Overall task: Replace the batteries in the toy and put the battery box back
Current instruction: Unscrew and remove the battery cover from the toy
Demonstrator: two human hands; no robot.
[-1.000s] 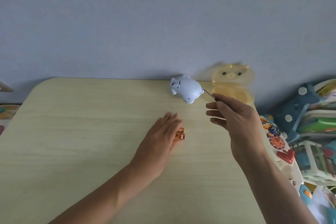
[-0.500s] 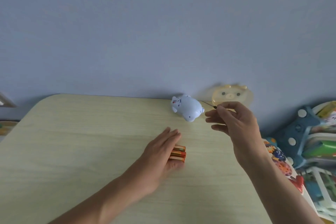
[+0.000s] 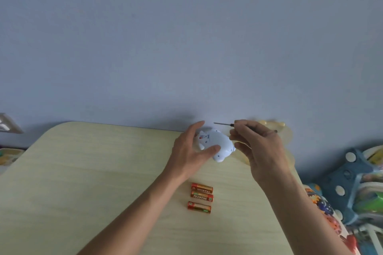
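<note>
A pale blue animal toy (image 3: 217, 143) lies on its side near the far edge of the wooden table (image 3: 93, 182). My left hand (image 3: 190, 151) curls around it, thumb on its near side and fingers over its far side. My right hand (image 3: 259, 149) hovers just right of the toy and pinches a thin screwdriver (image 3: 222, 124), whose tip points left above the toy. Three red-and-gold batteries (image 3: 201, 197) lie side by side on the table, nearer to me than the toy.
A translucent yellow animal-shaped case (image 3: 288, 136) stands behind my right hand at the table's far right corner. Colourful toys and a blue starfish-like toy (image 3: 348, 176) are piled off the table's right side. A blue wall rises behind the table.
My left hand left the batteries and reached forward to the toy. The batteries now lie uncovered. My right hand with the screwdriver stayed beside the toy; the camera tilted up.
</note>
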